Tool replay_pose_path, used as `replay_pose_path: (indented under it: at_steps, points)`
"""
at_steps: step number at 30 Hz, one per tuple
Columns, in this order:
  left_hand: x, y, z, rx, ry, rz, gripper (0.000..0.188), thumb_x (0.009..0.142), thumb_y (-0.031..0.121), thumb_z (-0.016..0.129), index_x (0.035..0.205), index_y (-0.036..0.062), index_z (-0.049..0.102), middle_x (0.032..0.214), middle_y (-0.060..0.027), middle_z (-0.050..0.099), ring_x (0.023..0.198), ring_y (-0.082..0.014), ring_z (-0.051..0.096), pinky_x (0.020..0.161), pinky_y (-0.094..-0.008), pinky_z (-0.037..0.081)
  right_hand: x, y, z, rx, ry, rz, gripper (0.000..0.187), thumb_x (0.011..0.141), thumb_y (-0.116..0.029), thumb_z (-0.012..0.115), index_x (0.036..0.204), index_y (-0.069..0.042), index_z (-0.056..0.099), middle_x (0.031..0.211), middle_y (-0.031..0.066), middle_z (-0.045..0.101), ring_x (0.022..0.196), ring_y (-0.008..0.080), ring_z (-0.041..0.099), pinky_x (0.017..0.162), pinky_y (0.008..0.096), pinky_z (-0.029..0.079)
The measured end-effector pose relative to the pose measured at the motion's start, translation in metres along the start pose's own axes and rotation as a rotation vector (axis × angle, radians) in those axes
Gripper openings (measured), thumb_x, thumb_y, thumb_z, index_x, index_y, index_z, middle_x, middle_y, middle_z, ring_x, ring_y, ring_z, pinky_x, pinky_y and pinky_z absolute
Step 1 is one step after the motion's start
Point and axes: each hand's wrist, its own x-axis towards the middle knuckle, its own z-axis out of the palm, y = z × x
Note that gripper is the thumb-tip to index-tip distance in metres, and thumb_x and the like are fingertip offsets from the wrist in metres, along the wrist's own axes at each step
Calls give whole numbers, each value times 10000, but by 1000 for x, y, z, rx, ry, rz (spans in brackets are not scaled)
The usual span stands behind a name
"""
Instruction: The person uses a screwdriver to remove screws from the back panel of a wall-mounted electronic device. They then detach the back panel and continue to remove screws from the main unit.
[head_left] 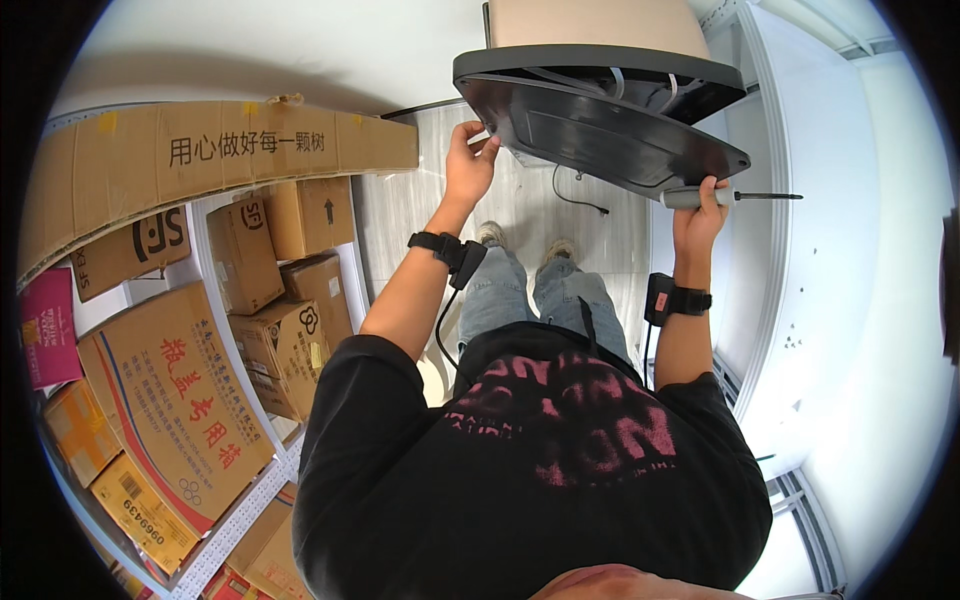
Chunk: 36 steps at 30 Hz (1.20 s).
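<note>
Black moulded plastic panel [590,130], one: at one o'clock, tilted off the dark grey plastic rim [560,58] above it, a gap showing. My left hand [466,168], at twelve: thumb and forefinger close together at the panel's corner; firm pinch, cannot tell. My right hand [700,215], at two: fingers round a grey-handled screwdriver [678,198], tip toward three, on no screw. Progress, judged: panel and rim partly parted; gap unresolved, closing or opening unclear.
</note>
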Motion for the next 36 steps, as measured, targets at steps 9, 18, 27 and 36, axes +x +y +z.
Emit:
replay_pose_path:
  at_steps: [9,18,27,36]
  points:
    - [-7,11,-7,79,-26,13,289,871,77,616,1119,17,482,1081,-102,575,909,-174,604,768,-274,488,4,0,2,-72,92,-32,60,914,-94,567,896,-84,511,911,15,563,880,134,542,824,303,443]
    - [-23,14,-16,142,-110,73,320,865,96,622,1171,28,555,890,-71,617,764,-147,592,702,-271,487,7,1,-15,-97,212,100,74,911,-110,573,893,-103,501,848,1,546,827,138,556,767,308,467]
    - [-43,24,-22,79,-302,238,140,853,105,645,966,25,623,855,-34,572,774,-114,534,665,-252,449,-3,-34,-31,-28,217,131,90,909,-142,581,925,-107,500,875,2,552,842,150,568,755,338,487]
    - [-54,72,11,-42,-539,358,151,847,85,641,990,42,622,817,-13,549,744,-98,527,653,-235,446,-43,-106,-46,-2,340,-63,88,903,-141,589,905,-94,514,917,22,574,867,164,573,793,331,471]
